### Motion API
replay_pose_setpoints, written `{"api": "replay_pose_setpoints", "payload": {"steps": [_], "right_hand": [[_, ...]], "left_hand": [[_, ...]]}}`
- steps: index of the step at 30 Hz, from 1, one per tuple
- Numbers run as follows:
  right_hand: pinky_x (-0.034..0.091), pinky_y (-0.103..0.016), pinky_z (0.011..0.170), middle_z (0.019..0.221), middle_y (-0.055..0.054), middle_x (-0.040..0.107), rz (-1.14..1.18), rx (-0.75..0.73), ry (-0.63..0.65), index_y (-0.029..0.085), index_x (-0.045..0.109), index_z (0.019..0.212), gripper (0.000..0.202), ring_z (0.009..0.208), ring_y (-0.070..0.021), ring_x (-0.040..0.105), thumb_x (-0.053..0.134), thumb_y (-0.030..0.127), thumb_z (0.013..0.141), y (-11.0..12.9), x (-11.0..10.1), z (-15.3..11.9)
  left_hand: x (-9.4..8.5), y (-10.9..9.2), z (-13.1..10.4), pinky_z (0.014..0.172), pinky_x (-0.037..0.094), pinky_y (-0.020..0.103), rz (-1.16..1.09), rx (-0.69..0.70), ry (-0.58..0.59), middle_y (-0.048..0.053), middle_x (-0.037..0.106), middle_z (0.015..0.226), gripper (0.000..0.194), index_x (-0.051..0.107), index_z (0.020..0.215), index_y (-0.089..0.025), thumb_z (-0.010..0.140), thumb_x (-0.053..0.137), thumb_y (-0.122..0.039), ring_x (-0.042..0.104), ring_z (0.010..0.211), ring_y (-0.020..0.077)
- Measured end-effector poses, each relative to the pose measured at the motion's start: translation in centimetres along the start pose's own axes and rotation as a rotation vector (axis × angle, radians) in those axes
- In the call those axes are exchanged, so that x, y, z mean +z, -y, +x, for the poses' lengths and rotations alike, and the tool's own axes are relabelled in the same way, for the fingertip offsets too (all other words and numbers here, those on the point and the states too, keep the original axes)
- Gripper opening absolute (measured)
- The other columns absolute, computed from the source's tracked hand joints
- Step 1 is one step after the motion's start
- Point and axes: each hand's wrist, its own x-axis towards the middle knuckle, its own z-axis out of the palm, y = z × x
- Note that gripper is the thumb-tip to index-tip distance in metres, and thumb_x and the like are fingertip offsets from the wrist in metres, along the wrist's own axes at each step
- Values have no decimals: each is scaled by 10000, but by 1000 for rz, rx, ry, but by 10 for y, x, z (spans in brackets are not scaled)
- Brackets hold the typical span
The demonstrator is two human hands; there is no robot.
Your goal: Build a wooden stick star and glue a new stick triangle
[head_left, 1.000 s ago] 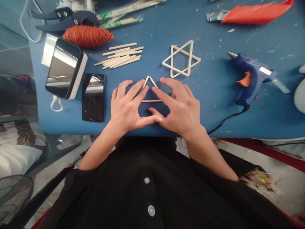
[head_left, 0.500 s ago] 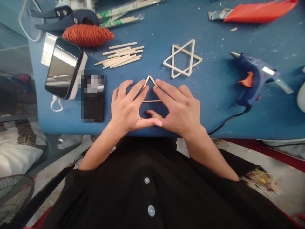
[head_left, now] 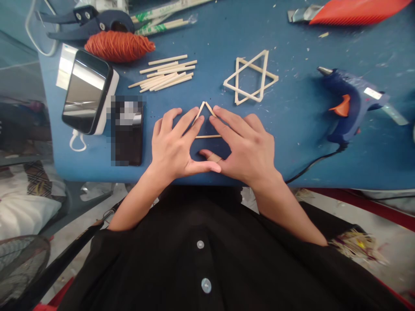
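Note:
Thin wooden sticks form a triangle on the blue table, with its peak (head_left: 204,103) pointing away from me and its base stick (head_left: 208,137) nearest me. My left hand (head_left: 173,144) lies spread over the left side, index and middle fingertips against that slanted stick. Over the right side, my right hand (head_left: 248,144) is spread likewise, fingertips on the other slanted stick. Both thumbs stretch inward below the base and come close together. A beige band wraps the right thumb. My hands hide the triangle's lower corners. Beyond my right hand lies a six-pointed stick star (head_left: 250,78).
Loose sticks (head_left: 165,74) lie in a pile at back left, near orange twine (head_left: 119,46), dark-blue cutters (head_left: 106,21) and a black-screened device (head_left: 87,93). A blurred-out dark object (head_left: 129,142) sits left. Rightward are a blue glue gun (head_left: 348,101) with cord and an orange-handled cutter (head_left: 359,13).
Both hands keep nearly the same pose on the triangle. The view has shifted slightly, so the star, glue gun and orange-handled cutter appear a little farther right.

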Motion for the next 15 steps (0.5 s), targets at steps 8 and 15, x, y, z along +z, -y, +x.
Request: {"api": "replay_pose_setpoints", "payload": {"steps": [8, 15], "right_hand": [[594, -500, 1011, 1611, -140, 633, 64, 12, 8, 227, 652, 1562, 718, 1235, -350, 679, 623, 680, 1006, -2, 0, 0], [608, -407, 764, 1214, -137, 808, 159, 92, -369, 182, 812, 1286, 458, 1025, -276, 778, 552, 492, 1072, -33, -48, -15]], "left_hand": [[0, 1, -1, 1159, 399, 574, 25, 8, -4, 134, 662, 1611, 1202, 675, 1536, -282, 804, 236, -1129, 553, 1459, 460], [-4, 2, 0, 1168, 410, 552, -30, -1, 7, 168, 654, 1610, 1272, 564, 1644, -239, 801, 228, -1130, 547, 1464, 465]]}}
